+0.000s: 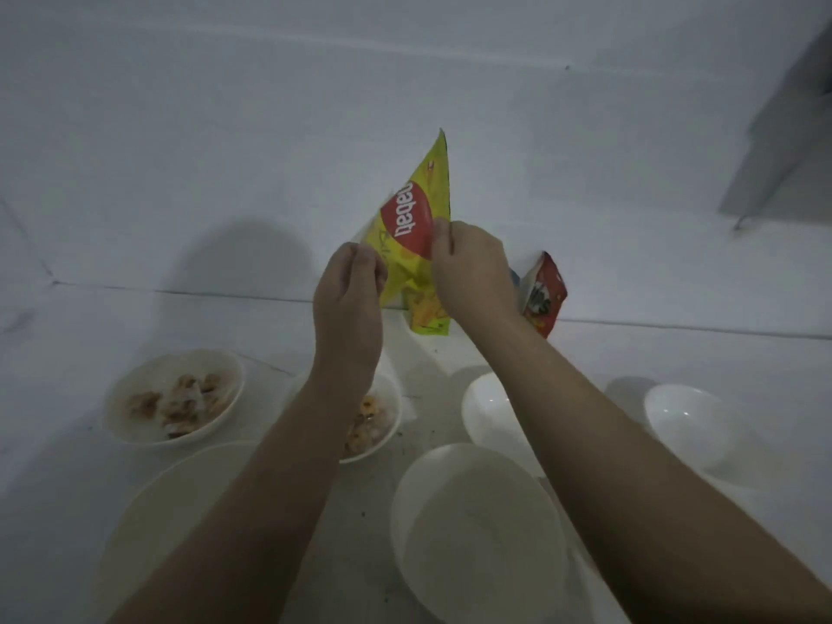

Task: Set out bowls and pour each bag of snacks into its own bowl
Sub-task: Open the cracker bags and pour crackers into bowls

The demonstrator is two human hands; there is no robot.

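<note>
Nearest, an empty white bowl (479,529) sits between both forearms. Left hand (349,304) and right hand (472,272), raised over the counter's far edge, pinch the yellow snack bag (421,218); it is held upside down, long axis upright, one corner pointing up, red logo inverted

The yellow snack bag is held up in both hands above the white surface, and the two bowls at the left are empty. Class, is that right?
Not quite. The yellow snack bag is indeed held by the left hand and right hand, but the head view shows the far-left bowl and the bowl beside it already hold snacks.
</note>
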